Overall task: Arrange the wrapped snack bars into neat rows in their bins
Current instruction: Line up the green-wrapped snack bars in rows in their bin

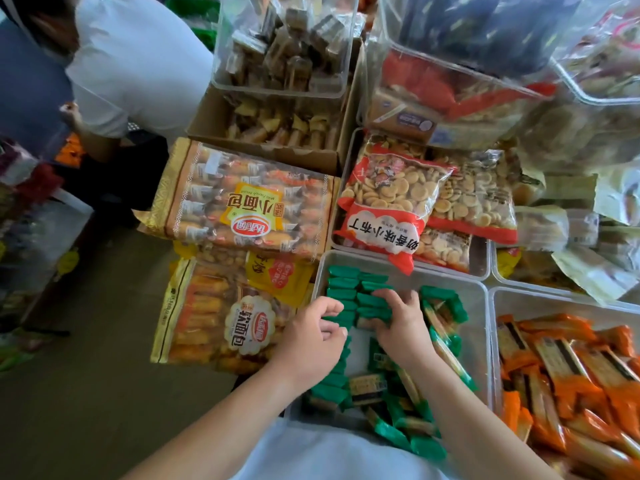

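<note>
A clear plastic bin point(479, 327) holds green-wrapped snack bars point(344, 284). At its far left they stand in two neat rows; loose ones point(440, 327) lie jumbled at the right and near side. My left hand point(311, 337) hovers over the left row, its fingers curled and pinching the ends of green bars. My right hand point(398, 320) presses down on the second row, fingers bent over the bars. To the right, another clear bin point(498, 303) holds orange-wrapped bars point(568, 368) lying in a loose heap.
Large bread bags point(242, 199) lie left of the bin, biscuit bags point(391, 202) behind it. Cardboard box point(263, 133) and clear tubs point(284, 43) of snacks stand farther back. A person in a white shirt point(138, 64) bends at the far left. Bare floor point(86, 393) lies at lower left.
</note>
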Action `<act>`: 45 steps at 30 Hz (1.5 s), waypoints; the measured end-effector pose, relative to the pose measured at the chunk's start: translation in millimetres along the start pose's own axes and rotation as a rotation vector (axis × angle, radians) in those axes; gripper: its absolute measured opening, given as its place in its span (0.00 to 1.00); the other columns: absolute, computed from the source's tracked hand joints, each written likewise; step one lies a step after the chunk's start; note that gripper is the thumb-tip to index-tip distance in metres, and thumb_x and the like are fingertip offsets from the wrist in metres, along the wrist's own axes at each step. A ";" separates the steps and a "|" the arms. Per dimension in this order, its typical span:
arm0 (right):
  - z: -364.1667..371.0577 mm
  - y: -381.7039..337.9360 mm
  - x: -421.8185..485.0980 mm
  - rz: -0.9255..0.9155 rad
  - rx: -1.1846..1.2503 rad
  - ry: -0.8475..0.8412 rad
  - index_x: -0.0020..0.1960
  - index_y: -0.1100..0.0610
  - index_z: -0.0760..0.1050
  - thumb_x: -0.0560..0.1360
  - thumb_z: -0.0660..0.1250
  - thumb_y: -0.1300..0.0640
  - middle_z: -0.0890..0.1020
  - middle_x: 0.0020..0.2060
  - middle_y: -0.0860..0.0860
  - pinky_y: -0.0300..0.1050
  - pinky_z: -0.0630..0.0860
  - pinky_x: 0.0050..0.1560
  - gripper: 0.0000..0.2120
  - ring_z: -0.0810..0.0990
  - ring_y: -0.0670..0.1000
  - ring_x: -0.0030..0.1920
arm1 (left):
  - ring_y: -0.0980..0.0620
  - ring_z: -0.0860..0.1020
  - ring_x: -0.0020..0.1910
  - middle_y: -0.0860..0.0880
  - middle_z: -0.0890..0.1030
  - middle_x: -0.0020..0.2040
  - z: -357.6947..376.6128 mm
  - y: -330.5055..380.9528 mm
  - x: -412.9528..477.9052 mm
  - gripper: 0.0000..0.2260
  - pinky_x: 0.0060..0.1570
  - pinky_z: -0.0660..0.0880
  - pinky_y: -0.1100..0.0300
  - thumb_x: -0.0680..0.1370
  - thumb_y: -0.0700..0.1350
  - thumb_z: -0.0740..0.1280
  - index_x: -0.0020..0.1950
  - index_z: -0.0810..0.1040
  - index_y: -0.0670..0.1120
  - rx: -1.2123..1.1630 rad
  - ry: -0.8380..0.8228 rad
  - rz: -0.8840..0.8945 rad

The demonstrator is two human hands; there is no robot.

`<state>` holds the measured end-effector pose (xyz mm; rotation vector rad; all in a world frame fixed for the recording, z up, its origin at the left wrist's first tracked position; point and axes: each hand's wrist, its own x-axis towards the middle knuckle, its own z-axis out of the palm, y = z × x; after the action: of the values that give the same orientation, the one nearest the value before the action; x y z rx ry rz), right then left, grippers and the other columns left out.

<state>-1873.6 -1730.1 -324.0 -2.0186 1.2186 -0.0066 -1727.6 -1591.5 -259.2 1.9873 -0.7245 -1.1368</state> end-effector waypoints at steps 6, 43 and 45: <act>12.0 -5.2 1.3 0.069 0.137 0.053 0.70 0.49 0.65 0.75 0.73 0.63 0.80 0.62 0.52 0.54 0.81 0.57 0.28 0.80 0.55 0.60 | 0.62 0.80 0.56 0.59 0.79 0.61 2.0 0.1 -4.8 0.14 0.50 0.77 0.73 0.82 0.43 0.68 0.66 0.76 0.54 0.030 -0.002 0.001; -38.7 26.0 -122.5 0.243 -0.412 -0.067 0.67 0.49 0.71 0.77 0.66 0.56 0.78 0.54 0.48 0.48 0.82 0.46 0.19 0.82 0.54 0.51 | 0.55 0.76 0.46 0.59 0.78 0.53 53.3 25.9 -24.2 0.10 0.42 0.72 0.59 0.79 0.48 0.71 0.55 0.76 0.61 0.579 -0.216 0.184; -53.3 18.5 -122.6 0.242 -0.392 -0.004 0.68 0.48 0.72 0.78 0.64 0.53 0.81 0.50 0.48 0.45 0.81 0.40 0.18 0.83 0.52 0.47 | 0.57 0.76 0.45 0.59 0.77 0.54 43.4 25.2 -33.3 0.11 0.44 0.73 0.63 0.80 0.44 0.72 0.56 0.79 0.60 0.370 -0.177 0.157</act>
<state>-1973.9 -1673.9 -253.2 -2.1776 1.5489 0.3806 -1783.9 -1594.5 -238.1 2.0973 -1.2358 -1.1577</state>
